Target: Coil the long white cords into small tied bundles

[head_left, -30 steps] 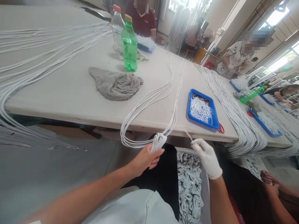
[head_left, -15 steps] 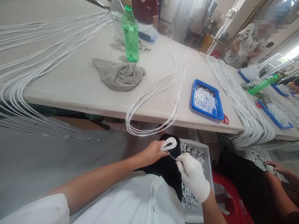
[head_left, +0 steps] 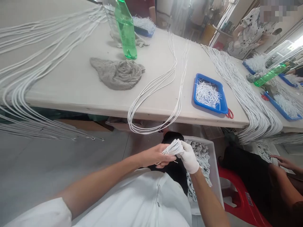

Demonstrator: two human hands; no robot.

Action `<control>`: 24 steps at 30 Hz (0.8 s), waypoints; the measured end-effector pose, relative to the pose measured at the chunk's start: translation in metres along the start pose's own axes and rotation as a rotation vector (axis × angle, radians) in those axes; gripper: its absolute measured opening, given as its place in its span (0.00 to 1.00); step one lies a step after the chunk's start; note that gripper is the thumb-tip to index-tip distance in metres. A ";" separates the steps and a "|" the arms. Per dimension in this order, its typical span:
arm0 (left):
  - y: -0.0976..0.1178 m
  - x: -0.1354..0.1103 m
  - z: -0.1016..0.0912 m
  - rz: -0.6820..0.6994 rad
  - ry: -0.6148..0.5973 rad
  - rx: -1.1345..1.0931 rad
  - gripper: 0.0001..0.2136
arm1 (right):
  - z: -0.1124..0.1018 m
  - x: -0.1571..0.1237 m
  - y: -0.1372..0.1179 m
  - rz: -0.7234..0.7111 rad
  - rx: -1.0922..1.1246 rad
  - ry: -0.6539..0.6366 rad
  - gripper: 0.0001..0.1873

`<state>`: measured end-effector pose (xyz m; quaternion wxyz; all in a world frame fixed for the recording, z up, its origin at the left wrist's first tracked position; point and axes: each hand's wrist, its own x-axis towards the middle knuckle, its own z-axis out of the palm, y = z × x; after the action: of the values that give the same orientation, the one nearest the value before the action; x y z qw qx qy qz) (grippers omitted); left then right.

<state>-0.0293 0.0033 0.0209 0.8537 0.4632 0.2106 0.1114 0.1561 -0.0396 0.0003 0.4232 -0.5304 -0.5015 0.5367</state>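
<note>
Over my lap, my bare left hand [head_left: 153, 156] grips a folded bundle of white cable [head_left: 174, 147], with its thumb lying along the near side. My right hand [head_left: 190, 160], in a white glove, is closed on the bundle's right end; its fingertips are partly hidden behind the loops. A short thin end pokes out below the bundle. Just right of my knees stands a white plastic bin [head_left: 217, 170] holding many similar cable bundles [head_left: 201, 153]. Ahead, long white cables [head_left: 152, 130] hang in a loop over the table edge.
On the table [head_left: 106, 104] lie a grey cloth [head_left: 118, 74], a green bottle [head_left: 126, 34] and a blue tray [head_left: 222, 110] of short white pieces beside red-handled scissors [head_left: 229, 113]. More cables drape at left and right. A red stool [head_left: 248, 201] and a seated co-worker are on my right.
My right hand has moved up and left from the thin end below onto the bundle. The bundle has turned, so its looped end now meets the gloved fingers. The view has shifted slightly.
</note>
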 end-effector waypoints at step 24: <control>-0.033 0.019 -0.006 0.027 0.237 -0.162 0.17 | 0.022 -0.020 -0.003 -0.500 -1.181 0.127 0.15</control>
<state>-0.0157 -0.0024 -0.0143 0.8558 0.3789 0.2940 0.1937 0.1355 -0.0604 0.0050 0.2008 -0.5720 -0.7950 0.0230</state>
